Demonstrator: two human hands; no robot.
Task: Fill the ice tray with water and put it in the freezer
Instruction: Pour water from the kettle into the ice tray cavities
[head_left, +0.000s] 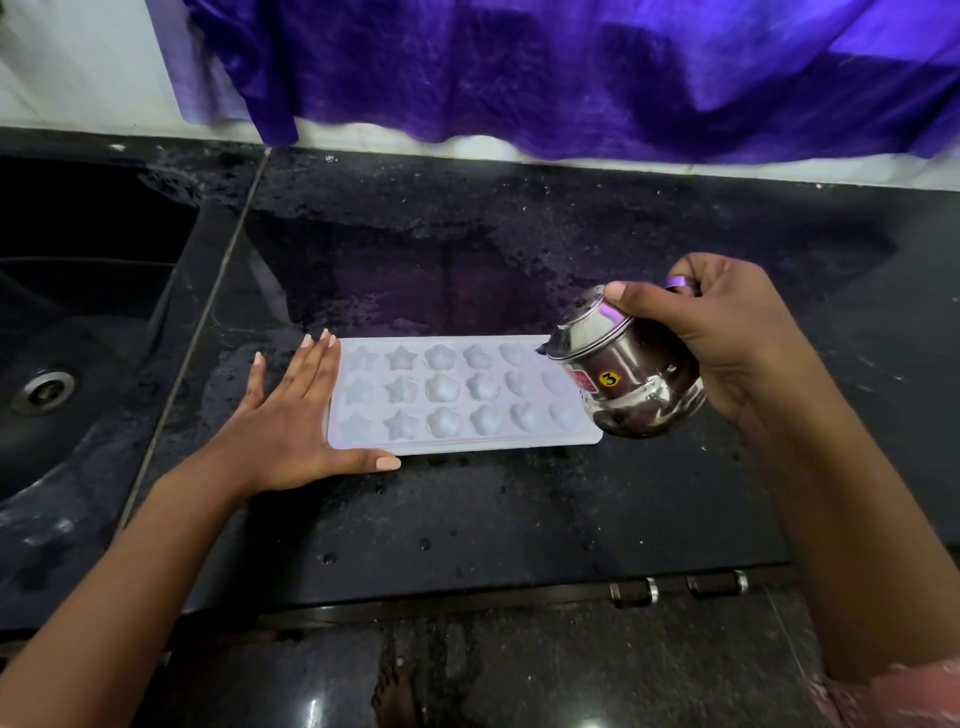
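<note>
Ice tray (457, 401), white with star, flower and heart moulds, lay flat on a black granite countertop (467, 519) beside a dark sink (78, 338). A person's left hand (296, 421) rested flat, fingers straight, against its left end, while the right hand (727, 343) gripped a small steel pot (623, 384), tilted over the tray's right end.

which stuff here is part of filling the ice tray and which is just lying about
In use: white plastic ice tray with shaped moulds; shiny round steel pot tilted over its right end; right hand gripping the pot; left hand flat against the tray's left edge.
Lying about: purple cloth hanging behind; black sink.
</note>
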